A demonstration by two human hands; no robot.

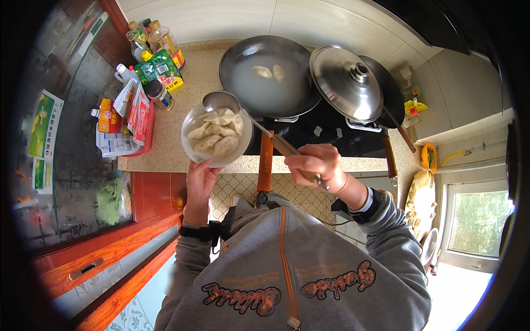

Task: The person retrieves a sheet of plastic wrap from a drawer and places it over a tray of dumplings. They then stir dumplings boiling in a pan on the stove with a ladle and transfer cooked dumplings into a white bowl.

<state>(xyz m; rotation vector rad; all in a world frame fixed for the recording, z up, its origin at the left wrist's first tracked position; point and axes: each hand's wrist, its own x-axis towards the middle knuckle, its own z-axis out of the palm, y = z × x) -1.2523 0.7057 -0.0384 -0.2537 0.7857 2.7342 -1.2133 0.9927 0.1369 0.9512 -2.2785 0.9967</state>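
Observation:
My left hand (202, 177) grips the near rim of a white bowl (187, 142) at the counter's front edge. Several boiled dumplings (219, 132) fill the bowl. In my right hand (318, 166) is the wooden handle of a metal ladle (222, 102), its round head over the bowl's far side. Behind the bowl, a black wok (234, 53) on the stove holds cloudy water (265, 93) with two dumplings (270, 72) in it. The wok's wooden handle (265, 165) points towards me, between my hands.
Right of the wok, a domed steel lid (343, 87) partly covers another dark pan (389, 97) on the black glass hob (316, 142). Sauce bottles (161, 39), a spice jar (159, 95) and a red basket (149, 145) of packets stand left on the counter (198, 62).

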